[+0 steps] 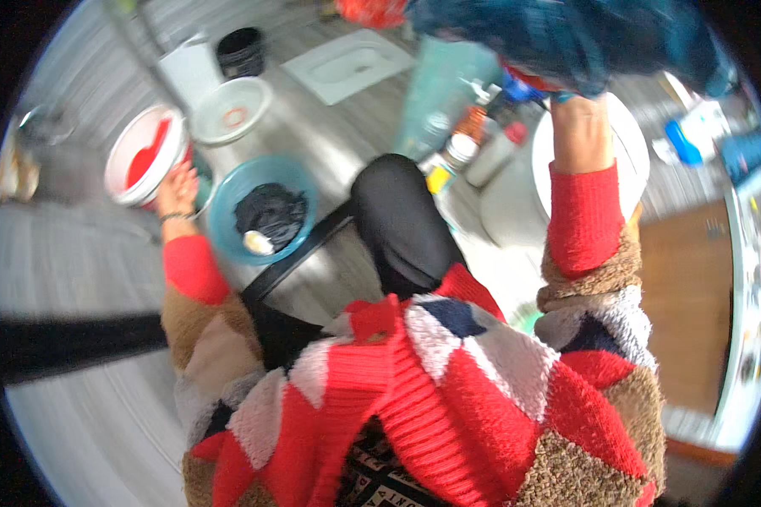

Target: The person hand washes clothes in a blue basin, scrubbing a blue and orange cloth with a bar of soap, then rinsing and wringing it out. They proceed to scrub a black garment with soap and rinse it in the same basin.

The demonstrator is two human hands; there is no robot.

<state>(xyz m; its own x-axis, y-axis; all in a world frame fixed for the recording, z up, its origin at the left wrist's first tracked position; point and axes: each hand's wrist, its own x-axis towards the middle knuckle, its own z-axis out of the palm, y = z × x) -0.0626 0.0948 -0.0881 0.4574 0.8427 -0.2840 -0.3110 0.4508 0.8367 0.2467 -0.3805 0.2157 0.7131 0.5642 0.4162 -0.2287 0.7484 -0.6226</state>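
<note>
My left hand is closed at the side of a whitish bucket, which leans and shows a long red thing inside. A blue-green basin stands on the floor just right of that hand, with dark wet-looking cloth and a small pale oval object in it. My right arm reaches up and forward to dark blue cloth at the top of the view. Cloth covers the right hand beyond its wrist, so its fingers are hidden. A bit of red shows beside the cloth.
A white squat toilet is set in the floor ahead. Near it are a black bucket and a pale basin. Several bottles stand beside a large white tub. A wooden cabinet is at right.
</note>
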